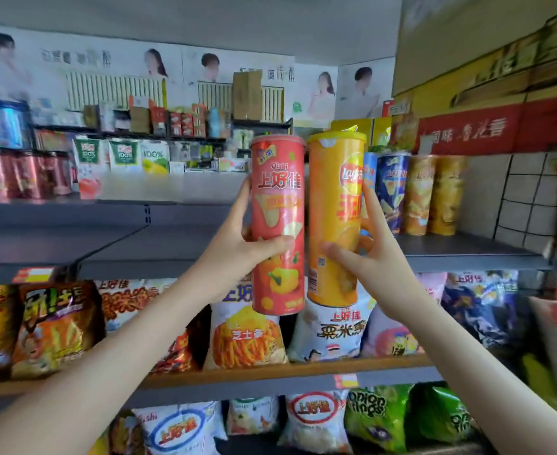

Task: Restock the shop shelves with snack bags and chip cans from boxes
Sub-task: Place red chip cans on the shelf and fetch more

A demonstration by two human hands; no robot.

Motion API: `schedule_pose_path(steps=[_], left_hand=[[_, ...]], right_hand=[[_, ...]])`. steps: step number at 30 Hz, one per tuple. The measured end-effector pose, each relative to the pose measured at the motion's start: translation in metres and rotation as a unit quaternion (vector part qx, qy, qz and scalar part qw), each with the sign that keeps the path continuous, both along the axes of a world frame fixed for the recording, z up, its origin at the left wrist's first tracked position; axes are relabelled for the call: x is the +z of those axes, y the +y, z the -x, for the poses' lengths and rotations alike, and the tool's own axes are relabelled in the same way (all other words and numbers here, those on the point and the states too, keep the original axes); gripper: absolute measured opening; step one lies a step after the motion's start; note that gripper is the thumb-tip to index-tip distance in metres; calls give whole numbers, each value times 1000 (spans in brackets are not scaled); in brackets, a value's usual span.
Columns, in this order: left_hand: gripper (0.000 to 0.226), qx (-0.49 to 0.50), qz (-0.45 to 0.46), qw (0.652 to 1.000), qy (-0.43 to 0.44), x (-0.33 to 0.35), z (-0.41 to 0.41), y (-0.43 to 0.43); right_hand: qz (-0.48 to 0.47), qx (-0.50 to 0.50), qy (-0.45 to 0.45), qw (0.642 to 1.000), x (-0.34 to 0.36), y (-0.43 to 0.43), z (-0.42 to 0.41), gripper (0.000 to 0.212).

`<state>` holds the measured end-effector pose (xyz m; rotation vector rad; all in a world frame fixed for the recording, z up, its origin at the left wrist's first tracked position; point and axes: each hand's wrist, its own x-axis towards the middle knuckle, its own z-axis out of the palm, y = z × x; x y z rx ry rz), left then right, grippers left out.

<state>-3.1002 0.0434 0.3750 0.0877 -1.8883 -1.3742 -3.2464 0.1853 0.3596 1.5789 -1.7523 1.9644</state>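
In hands [237, 254] [378, 261]: red can [278, 198], orange can [331, 198]

Posters [359, 90] line the far wall [319, 44]; 2 white radiators [113, 90] below; wire grid panel [516, 198] right.

One head-worn wide-angle view. It faces forward at the grey shelf [461, 249], near, seen from slightly above.

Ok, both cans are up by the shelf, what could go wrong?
The right grip holds the yellow can with spread fingers; it might tip or slip. That can is close to the blue can standing on the shelf; setting it down could topple the row. The red can in the left grip may knock the yellow one.
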Motion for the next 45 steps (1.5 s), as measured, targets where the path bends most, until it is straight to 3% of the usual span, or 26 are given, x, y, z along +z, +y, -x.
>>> schedule_pose_path(steps=[9, 16, 22, 28, 35, 40, 45], left_hand=[[93, 120, -14, 993, 15, 26, 35, -23], [100, 143, -17, 990, 7, 30, 57, -67], [101, 139, 7, 990, 14, 46, 81, -127], [104, 138, 44, 989, -10, 47, 99, -189], [99, 146, 61, 987, -23, 35, 122, -222], [100, 156, 59, 985, -39, 26, 133, -227], [105, 168, 51, 983, -55, 21, 135, -225]], right_hand=[[20, 43, -17, 999, 4, -23, 69, 91], [13, 48, -58, 997, 17, -74, 106, 86], [-23, 13, 26, 999, 30, -161, 125, 106], [-98, -102, 165, 976, 24, -236, 143, 97], [-80, -142, 141, 976, 15, -272, 168, 105], [-94, -122, 149, 977, 15, -268, 175, 120], [-90, -100, 139, 981, 17, -267, 176, 121]])
